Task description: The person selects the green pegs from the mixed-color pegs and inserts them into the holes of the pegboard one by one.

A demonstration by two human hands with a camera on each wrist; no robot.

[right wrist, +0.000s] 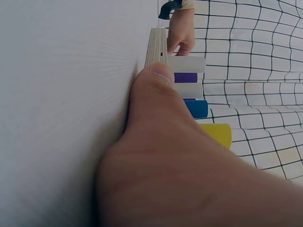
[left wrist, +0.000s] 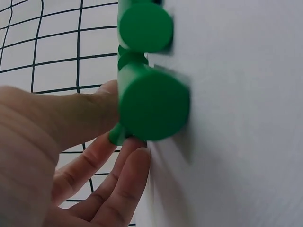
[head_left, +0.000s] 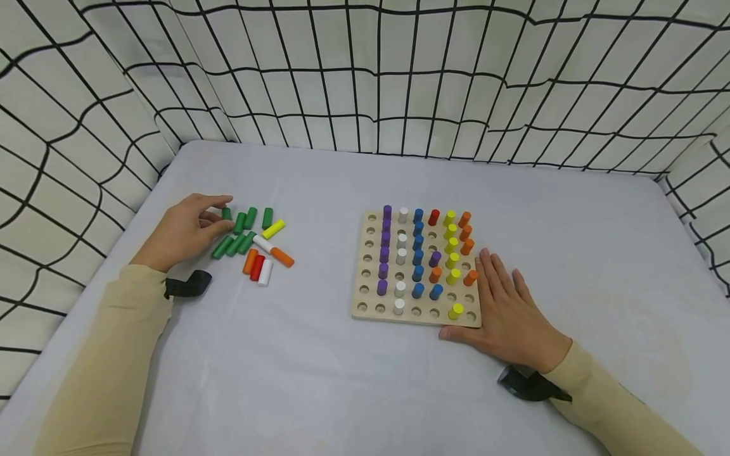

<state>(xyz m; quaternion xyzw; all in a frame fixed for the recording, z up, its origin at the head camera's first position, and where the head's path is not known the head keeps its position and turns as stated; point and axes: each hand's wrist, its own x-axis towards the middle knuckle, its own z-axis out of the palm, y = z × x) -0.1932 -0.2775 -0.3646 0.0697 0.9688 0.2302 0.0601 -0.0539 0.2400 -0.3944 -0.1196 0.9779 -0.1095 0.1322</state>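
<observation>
In the head view my left hand [head_left: 191, 231] is at the loose green pegs on the left. Its thumb and fingers close around one small green peg [head_left: 226, 213], also seen by the fingertips in the left wrist view. Other green pegs [head_left: 251, 218] lie around it, and one large green peg [left wrist: 155, 105] fills the middle of the left wrist view. My right hand [head_left: 513, 310] lies with fingers straight along the right edge of a wooden pegboard [head_left: 373, 297], its thumb at the front edge. Purple, white, blue, red, yellow and orange pegs stand in the board.
Beside the green pegs lie yellow [head_left: 274, 228], orange [head_left: 282, 256], red [head_left: 258, 268] and white [head_left: 265, 273] pegs. A white cloth [head_left: 296, 380] covers the table. Black grid netting [head_left: 365, 82] over white panels rises behind the table and at its sides.
</observation>
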